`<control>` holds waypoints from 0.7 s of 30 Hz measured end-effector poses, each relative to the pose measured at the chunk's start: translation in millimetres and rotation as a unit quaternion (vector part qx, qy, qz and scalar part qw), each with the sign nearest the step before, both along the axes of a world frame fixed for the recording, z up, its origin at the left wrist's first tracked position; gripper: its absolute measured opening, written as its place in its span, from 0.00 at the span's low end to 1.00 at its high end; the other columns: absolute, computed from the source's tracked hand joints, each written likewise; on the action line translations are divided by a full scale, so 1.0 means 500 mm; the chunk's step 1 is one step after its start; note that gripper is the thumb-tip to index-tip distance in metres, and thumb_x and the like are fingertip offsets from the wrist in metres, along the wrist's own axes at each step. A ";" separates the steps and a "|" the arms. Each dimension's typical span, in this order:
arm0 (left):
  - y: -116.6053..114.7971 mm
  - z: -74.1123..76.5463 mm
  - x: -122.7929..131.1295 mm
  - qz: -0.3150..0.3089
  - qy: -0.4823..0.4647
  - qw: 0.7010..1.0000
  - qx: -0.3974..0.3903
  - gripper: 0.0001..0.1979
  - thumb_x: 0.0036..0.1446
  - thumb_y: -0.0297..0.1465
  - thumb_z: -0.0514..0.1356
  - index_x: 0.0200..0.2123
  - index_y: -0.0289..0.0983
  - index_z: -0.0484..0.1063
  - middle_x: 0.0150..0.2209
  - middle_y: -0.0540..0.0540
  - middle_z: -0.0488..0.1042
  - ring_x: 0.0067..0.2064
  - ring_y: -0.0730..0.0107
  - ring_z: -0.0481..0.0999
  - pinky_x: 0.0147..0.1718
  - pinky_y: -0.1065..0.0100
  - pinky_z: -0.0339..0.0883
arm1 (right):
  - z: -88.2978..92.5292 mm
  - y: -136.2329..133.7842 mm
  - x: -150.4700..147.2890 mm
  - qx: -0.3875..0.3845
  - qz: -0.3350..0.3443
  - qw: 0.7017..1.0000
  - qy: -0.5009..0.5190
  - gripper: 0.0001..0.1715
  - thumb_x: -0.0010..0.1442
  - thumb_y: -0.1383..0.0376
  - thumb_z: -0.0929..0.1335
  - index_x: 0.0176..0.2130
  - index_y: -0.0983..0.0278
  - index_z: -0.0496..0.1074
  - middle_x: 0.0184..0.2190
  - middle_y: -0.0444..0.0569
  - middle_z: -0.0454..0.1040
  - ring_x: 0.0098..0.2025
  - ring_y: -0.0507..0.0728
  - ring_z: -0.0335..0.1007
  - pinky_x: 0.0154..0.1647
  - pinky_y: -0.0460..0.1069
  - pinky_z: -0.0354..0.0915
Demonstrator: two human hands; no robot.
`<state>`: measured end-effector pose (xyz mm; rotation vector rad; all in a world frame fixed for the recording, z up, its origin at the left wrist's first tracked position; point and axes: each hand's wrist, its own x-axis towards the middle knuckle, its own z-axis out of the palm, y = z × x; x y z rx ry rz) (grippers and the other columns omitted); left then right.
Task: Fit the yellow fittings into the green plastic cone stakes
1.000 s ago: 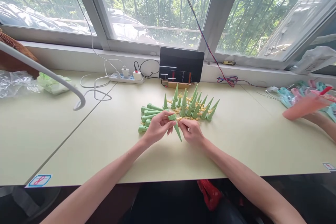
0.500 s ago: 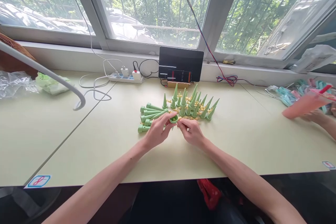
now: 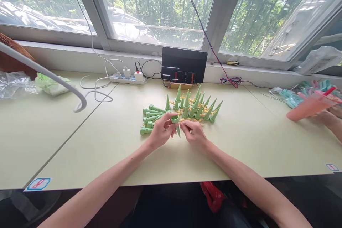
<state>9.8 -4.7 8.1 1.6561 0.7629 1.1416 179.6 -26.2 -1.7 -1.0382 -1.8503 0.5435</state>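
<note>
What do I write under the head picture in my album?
Left hand holds a green spike, right hand pinches a yellow piece; more green spikes stand beyond.

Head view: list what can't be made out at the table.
All in the head view:
Green cone: shaft partly covered by the left hand.
Yellow piece: mostly hidden by the right hand.
Co-worker's hand: blurred, partly behind the pink cup; forearm cut off by the right edge.
Phone: digits too small.
</note>
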 end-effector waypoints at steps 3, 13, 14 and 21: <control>-0.002 0.007 0.003 -0.011 -0.034 0.998 -0.058 0.14 0.59 0.37 0.62 0.45 0.37 0.66 0.22 0.55 0.66 0.21 0.74 0.71 0.19 0.72 0.66 | -0.001 0.000 -0.001 -0.003 -0.006 1.000 -0.003 0.21 0.66 0.64 0.60 0.22 0.63 0.53 0.19 0.40 0.53 0.21 0.48 0.44 0.23 0.47 0.46; 0.016 0.016 -0.004 -0.131 -0.173 0.918 -0.333 0.17 0.52 0.38 0.68 0.31 0.34 0.66 0.22 0.56 0.63 0.19 0.86 0.60 0.18 0.80 0.56 | -0.005 0.002 -0.005 0.021 -0.010 1.000 -0.012 0.21 0.66 0.63 0.60 0.23 0.63 0.53 0.19 0.40 0.54 0.21 0.48 0.46 0.23 0.46 0.47; 0.017 0.016 -0.004 -0.133 -0.172 0.916 -0.337 0.16 0.52 0.38 0.68 0.31 0.34 0.66 0.22 0.56 0.62 0.19 0.86 0.59 0.17 0.79 0.56 | -0.006 0.002 -0.005 0.022 -0.011 1.000 -0.013 0.21 0.66 0.63 0.60 0.23 0.63 0.53 0.19 0.40 0.54 0.21 0.48 0.46 0.23 0.46 0.48; 0.014 0.014 -0.004 -0.115 -0.112 0.966 -0.202 0.17 0.55 0.40 0.66 0.35 0.36 0.63 0.25 0.54 0.66 0.21 0.79 0.68 0.18 0.75 0.61 | -0.013 0.005 -0.001 0.013 -0.016 1.000 -0.023 0.21 0.66 0.63 0.60 0.22 0.62 0.52 0.18 0.40 0.53 0.20 0.48 0.45 0.23 0.46 0.48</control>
